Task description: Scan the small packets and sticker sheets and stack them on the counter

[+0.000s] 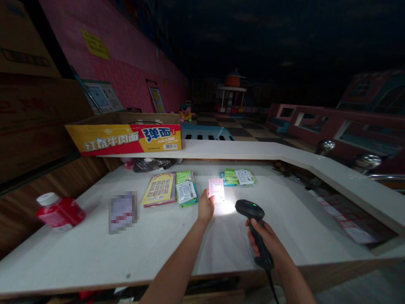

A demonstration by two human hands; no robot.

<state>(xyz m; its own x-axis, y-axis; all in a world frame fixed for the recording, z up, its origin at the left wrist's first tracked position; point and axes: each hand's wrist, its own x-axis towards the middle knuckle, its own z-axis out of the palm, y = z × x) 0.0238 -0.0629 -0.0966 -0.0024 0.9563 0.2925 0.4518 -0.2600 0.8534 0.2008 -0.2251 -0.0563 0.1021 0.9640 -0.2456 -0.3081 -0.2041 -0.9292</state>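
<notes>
The right hand (268, 245) is wrapped tight around the grip of a black barcode scanner (253, 226), its light pooling on the white desk (95, 253). Just left of the scanner, the left hand (205, 207) pinches a pink card (217, 190); green packets (186, 190) lie farther left.

Left hand (205, 207) holds card (217, 190); right hand (268, 240) grasps scanner (253, 219).

Paper (122, 212) pixelated, scanner cable (272, 287) cut at btm edge.
</notes>
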